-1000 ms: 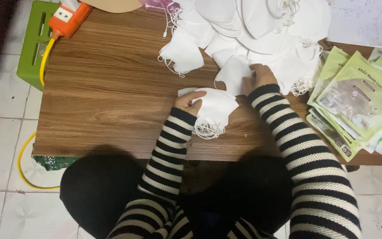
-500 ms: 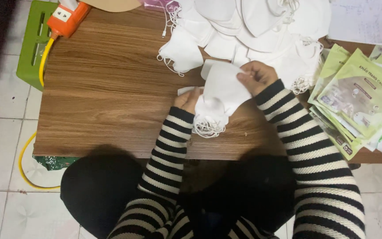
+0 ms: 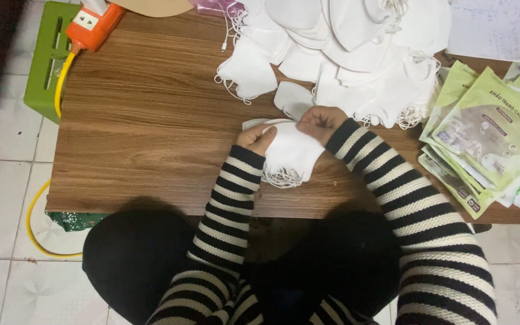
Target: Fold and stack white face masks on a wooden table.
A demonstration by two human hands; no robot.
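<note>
- A person in a black-and-white striped sweater sat at the low wooden table (image 3: 145, 138), both arms reaching onto it.
- The left hand (image 3: 255, 138) had its fingers closed on the left top edge of a white face mask (image 3: 290, 153), pinching it.
- The right hand (image 3: 319, 123) gripped the same mask at its right top edge, fingers curled shut on the fabric.
- The mask lay near the table's front edge, about midway along it, with its ear loops (image 3: 281, 177) bunched beneath, toward the person.
- A second flat mask seemed to lie under the held one; only a thin white edge showed by the left hand, so I could not be sure.
- A big pile of white masks (image 3: 356, 42) covered the table's far side, just beyond the hands.
- A stack of green-and-clear packets (image 3: 489, 129) rested at the table's right end.
- An orange power strip (image 3: 91, 27) sat at the table's far left corner, its yellow cable (image 3: 61, 84) dropping off the left edge beside a green stool (image 3: 46, 66).
</note>
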